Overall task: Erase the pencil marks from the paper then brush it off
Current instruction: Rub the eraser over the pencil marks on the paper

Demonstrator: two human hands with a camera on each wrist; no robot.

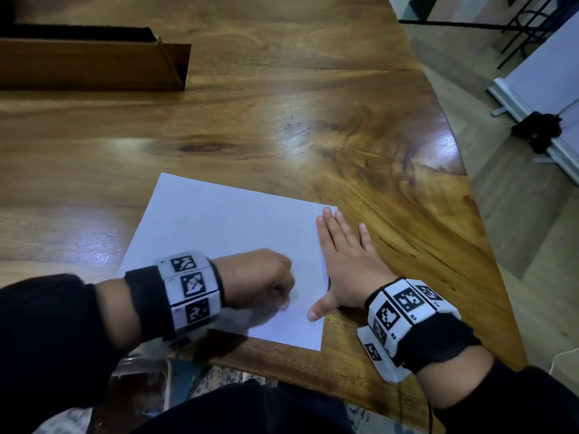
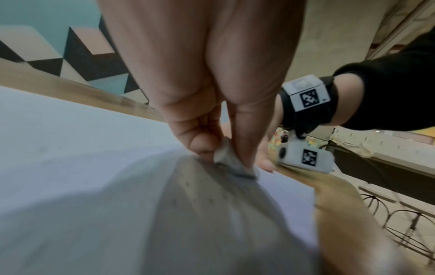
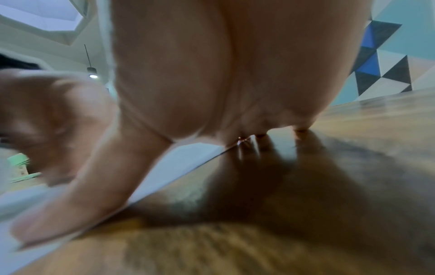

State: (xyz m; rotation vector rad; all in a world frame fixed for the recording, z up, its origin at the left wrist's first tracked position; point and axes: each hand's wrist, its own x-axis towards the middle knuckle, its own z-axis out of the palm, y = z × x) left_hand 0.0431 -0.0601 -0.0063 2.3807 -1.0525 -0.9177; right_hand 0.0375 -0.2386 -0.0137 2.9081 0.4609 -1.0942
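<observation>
A glossy wooden counter [image 1: 250, 126] fills most of the head view. A brown cardboard box [image 1: 94, 64] lies on it at upper left. At upper right, a white board [image 1: 545, 79] stands beyond black metal legs [image 1: 526, 23].

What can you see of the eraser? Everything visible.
The eraser is a small whitish-grey block, soft-looking and smudged, with rounded worn edges. The left hand pinches it between thumb and fingers, tilted, its lower end pressed on the paper. Only that lower part shows; the head view hides it almost entirely.
</observation>
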